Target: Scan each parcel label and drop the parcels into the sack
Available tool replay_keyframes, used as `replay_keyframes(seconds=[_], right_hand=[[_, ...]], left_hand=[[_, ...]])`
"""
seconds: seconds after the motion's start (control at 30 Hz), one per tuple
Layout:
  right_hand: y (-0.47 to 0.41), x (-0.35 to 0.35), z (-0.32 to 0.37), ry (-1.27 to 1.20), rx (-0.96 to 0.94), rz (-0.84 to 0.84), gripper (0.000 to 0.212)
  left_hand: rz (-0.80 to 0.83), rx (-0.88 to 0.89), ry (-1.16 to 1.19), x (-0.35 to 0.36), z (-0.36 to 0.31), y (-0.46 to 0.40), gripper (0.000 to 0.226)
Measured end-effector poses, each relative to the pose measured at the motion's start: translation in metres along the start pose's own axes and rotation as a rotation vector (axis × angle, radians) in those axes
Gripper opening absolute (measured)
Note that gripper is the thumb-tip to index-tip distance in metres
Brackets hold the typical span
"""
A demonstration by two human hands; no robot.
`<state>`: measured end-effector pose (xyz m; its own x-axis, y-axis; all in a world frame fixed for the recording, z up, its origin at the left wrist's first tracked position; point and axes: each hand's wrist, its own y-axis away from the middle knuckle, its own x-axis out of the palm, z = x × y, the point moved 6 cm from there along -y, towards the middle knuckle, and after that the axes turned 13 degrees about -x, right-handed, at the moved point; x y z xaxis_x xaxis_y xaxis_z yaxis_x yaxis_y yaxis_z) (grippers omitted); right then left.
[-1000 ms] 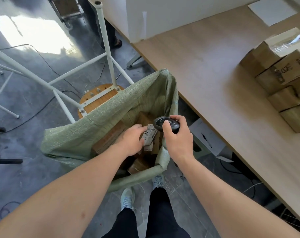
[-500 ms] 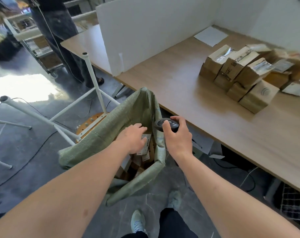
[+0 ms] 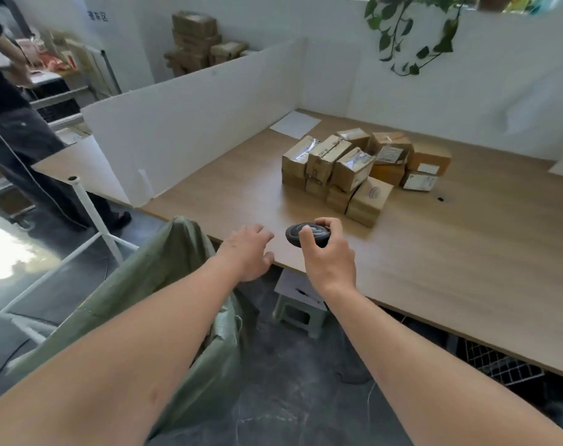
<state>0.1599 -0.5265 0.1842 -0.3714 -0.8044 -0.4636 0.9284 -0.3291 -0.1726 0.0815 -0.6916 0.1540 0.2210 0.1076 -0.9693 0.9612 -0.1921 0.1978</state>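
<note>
While the green sack [image 3: 177, 284] is slumped low at the left, left hand [image 3: 246, 252] held empty above the table edge [image 3: 434, 284], fingers loosely spread, black scanner [image 3: 307, 234] gripped by right hand [image 3: 330, 257] — parcels [image 3: 354, 172] heaped farther back on the tabletop.

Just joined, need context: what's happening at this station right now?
A person is scanning parcels and bagging them. The right hand grips a small black scanner over the front edge of the wooden table. The left hand is empty, fingers relaxed, held above the table edge next to the open green sack on the floor. A pile of cardboard parcels waits on the table, none of them in hand.
</note>
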Motion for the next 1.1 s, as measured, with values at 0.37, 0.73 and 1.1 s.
replay_keyframes(seconds=[0.37,0.73,1.1], right_hand=[[-0.058,-0.168,-0.061,0.017,-0.020,-0.118,0.035],[-0.179,-0.240,-0.152,0.059,0.123,-0.264,0.022],[-0.320,-0.212,-0.249,0.045,0.295,-0.294,0.040]], left_hand=[[-0.072,0.176,-0.007,-0.032,-0.216,-0.046,0.054],[-0.037,0.287,-0.062,-0.022,-0.343,-0.182,0.053],[0.131,0.247,-0.084,0.044,-0.373,-0.357,0.058]])
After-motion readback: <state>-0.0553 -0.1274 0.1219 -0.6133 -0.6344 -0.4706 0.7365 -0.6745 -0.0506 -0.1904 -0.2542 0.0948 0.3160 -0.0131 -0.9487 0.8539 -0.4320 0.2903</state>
